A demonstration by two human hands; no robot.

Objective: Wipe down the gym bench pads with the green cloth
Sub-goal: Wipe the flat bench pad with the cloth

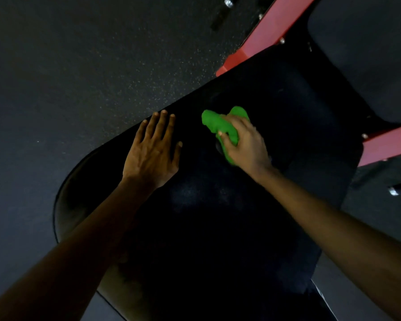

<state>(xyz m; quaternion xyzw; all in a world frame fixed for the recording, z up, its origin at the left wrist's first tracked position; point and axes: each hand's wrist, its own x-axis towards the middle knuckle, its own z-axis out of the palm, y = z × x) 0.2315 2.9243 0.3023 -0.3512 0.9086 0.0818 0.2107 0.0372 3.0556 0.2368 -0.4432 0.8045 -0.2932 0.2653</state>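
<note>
A large black bench pad [276, 117] fills the middle of the head view, running from lower left to upper right. My right hand [245, 144] presses a bunched green cloth [218, 125] onto the pad near its centre, fingers curled over it. My left hand [153, 147] lies flat on the pad close to its left edge, fingers spread, holding nothing. A second dark pad [368, 42] sits at the upper right, beyond a gap.
Red frame bars [269, 33] run out from under the pad at the upper right and another red bar [389, 144] at the right edge. Dark speckled rubber floor [79, 66] lies to the left. Small metal fittings show on the floor at top and right.
</note>
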